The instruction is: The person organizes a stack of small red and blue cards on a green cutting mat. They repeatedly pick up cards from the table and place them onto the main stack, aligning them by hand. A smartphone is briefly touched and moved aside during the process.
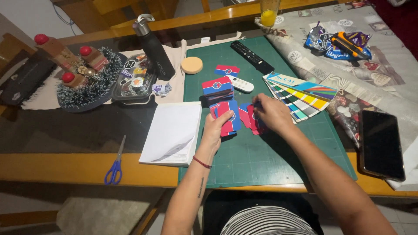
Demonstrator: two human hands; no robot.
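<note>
My left hand grips a fan of red-and-blue cards over the green cutting mat. My right hand rests on a few more of these cards lying on the mat, fingers curled onto them. A neat stack of the same cards sits just beyond my hands, and a single card lies farther back.
A white notepad lies left of the mat, blue scissors near the table edge. A fanned colour swatch, white remote, black remote, round sponge, dark bottle, phone, juice glass surround.
</note>
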